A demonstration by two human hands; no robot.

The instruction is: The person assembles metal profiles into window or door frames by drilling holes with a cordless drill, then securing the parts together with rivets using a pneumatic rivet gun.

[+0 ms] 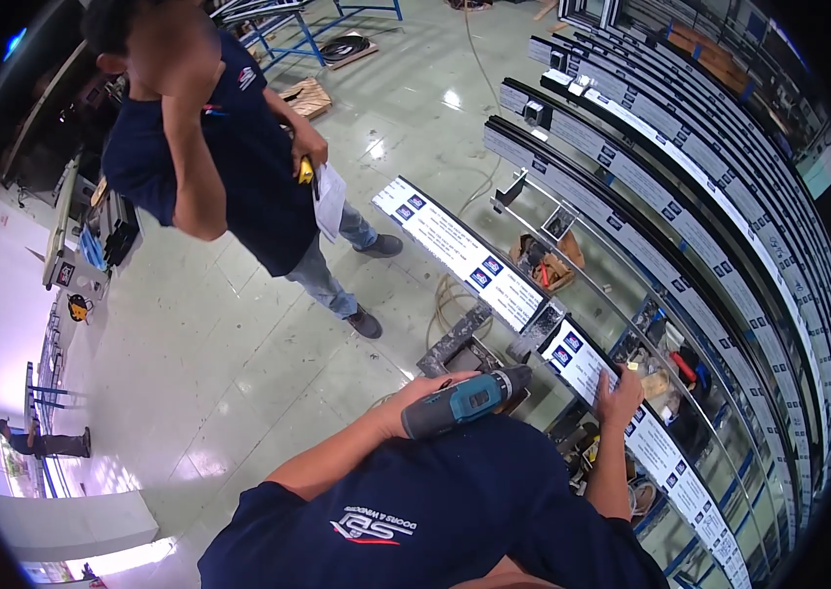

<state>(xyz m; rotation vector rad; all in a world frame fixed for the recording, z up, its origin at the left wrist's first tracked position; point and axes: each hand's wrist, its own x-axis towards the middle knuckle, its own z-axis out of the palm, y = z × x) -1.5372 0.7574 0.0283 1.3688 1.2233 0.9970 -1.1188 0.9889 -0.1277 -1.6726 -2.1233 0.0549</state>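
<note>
A teal and black cordless drill is gripped in my left hand, its chuck end toward the right. Most of that hand's fingers are hidden behind the drill body. A long aluminium profile with white printed film runs diagonally from the upper middle to the lower right. It lies across a dark metal support. My right hand grips the profile's edge, with the thumb on the white face. A small pale spot by those fingertips is too small to name.
At the left a co-worker stands with a yellow tape measure and paper in one hand, the other raised. Many film-covered profiles lie racked at the right. A box of tools sits beyond the profile. Hoses trail across the floor.
</note>
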